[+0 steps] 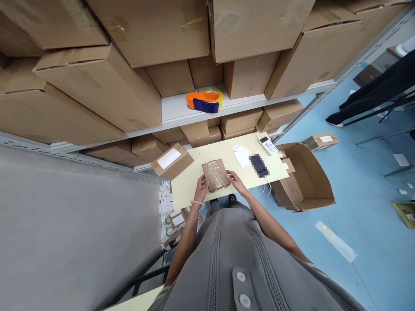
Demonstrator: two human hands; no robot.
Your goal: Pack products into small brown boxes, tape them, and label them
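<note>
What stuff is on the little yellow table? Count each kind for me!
Cardboard boxes: 2, the taped box between the left hand and right hand, and the labelled box on the left corner of the table.
White paper slips: 2, it seems, overlapping.
White handheld device: 1.
Dark blurred thing: 1.
Total: 6.

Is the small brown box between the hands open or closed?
Closed. The small box lies on the table, shiny clear tape across its shut top; the left hand and right hand touch its sides.
</note>
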